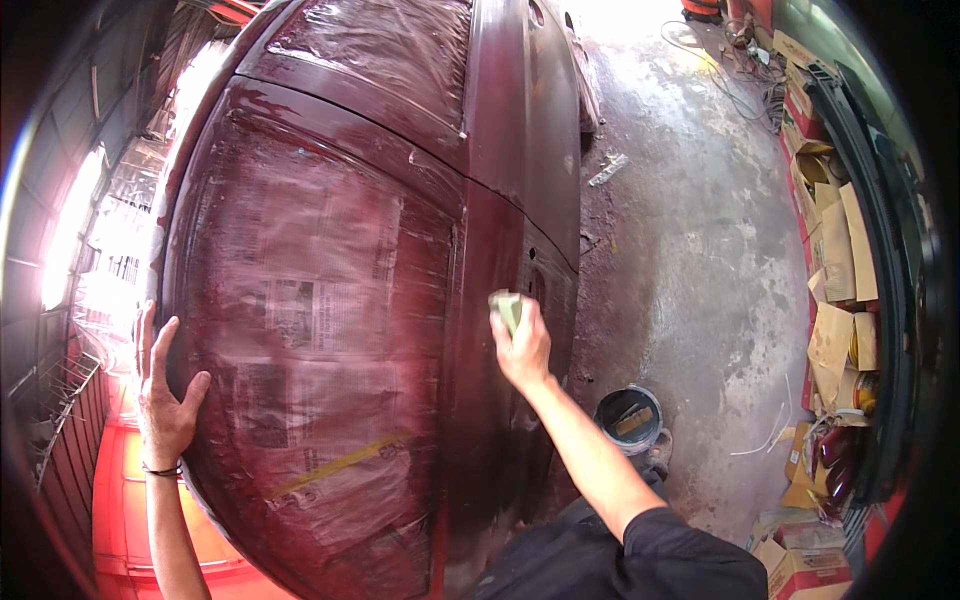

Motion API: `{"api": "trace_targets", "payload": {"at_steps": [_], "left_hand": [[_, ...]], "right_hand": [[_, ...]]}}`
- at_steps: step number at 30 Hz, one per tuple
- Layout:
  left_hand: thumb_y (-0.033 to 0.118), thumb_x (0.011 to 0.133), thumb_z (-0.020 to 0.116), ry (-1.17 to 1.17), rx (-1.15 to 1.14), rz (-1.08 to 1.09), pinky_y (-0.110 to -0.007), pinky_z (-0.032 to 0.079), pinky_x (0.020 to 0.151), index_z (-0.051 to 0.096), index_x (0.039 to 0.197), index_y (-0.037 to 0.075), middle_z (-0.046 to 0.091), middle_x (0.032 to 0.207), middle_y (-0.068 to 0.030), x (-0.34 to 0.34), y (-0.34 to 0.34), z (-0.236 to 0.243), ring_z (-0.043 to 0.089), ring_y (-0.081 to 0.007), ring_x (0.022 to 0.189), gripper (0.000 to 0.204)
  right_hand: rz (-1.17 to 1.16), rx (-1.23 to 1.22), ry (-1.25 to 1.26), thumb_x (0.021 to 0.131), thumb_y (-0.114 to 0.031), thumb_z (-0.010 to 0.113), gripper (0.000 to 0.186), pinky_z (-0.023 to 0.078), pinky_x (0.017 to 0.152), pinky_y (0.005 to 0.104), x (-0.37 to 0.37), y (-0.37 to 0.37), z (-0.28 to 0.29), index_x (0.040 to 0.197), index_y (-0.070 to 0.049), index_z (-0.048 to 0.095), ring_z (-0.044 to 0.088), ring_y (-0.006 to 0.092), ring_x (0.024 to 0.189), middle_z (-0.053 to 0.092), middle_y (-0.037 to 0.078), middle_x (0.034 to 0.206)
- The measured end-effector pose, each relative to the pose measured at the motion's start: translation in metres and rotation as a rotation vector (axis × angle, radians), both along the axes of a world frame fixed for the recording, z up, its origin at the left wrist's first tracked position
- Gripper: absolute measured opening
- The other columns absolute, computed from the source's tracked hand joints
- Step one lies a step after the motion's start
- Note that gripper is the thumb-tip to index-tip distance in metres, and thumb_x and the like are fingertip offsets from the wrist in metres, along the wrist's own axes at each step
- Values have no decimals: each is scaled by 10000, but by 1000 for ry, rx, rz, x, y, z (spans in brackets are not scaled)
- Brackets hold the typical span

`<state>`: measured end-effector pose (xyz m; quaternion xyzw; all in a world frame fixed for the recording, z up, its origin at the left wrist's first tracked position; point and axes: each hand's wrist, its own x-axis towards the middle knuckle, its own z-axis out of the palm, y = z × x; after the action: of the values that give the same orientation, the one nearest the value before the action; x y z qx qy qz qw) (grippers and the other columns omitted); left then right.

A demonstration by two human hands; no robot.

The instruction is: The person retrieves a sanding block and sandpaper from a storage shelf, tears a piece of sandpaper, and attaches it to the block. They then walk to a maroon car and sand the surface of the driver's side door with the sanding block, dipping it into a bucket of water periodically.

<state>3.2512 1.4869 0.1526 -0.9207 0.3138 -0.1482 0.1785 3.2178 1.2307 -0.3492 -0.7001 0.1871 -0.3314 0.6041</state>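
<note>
A dark maroon car body (497,150) lies lengthwise in front of me. Its side window is masked with newspaper (320,310) under plastic film, both stained red. My right hand (525,345) grips a small pale green block (509,308) against the door panel below that window, near the door handle recess (533,285). The hand and block are slightly blurred. Fingers spread, my left hand (168,405) rests at the car's far left upper edge. A strip of yellow tape (340,467) crosses the lower part of the masking.
Right of the car, a dark bucket (606,408) holding a brown piece stands on the stained concrete floor (720,300). Cardboard boxes (832,345) and long black trim (868,200) line the right wall. A cable (715,75) lies at the far end. An orange-red surface (125,500) shows lower left.
</note>
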Motion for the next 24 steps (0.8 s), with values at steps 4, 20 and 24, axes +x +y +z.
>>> {"api": "trace_targets", "payload": {"at_steps": [4, 20, 24], "left_hand": [[97, 842, 802, -12, 15, -46, -541, 210, 1331, 476, 1601, 122, 304, 1751, -177, 12, -13, 0, 240, -390, 1632, 827], [154, 908, 770, -20, 5, -21, -530, 204, 1331, 471, 1616, 127, 317, 1755, -157, 11, -10, -4, 280, -358, 1622, 769], [142, 902, 770, 1, -43, -33, -527, 199, 1331, 469, 1617, 130, 315, 1755, -159, 18, -14, -10, 274, -360, 1624, 776]], "right_hand": [[-123, 108, 185, 1028, -402, 683, 509, 560, 844, 561, 106, -104, -19, 1209, 48, 529, 693, 523, 997, 688, 328, 1061], [-11, 334, 138, 1059, -348, 677, 419, 569, 841, 512, 77, -83, -56, 1210, 25, 564, 738, 449, 957, 735, 273, 1051], [-25, 285, 133, 1065, -376, 665, 442, 572, 826, 512, 85, -94, -69, 1217, 23, 555, 736, 461, 943, 735, 279, 1040]]}}
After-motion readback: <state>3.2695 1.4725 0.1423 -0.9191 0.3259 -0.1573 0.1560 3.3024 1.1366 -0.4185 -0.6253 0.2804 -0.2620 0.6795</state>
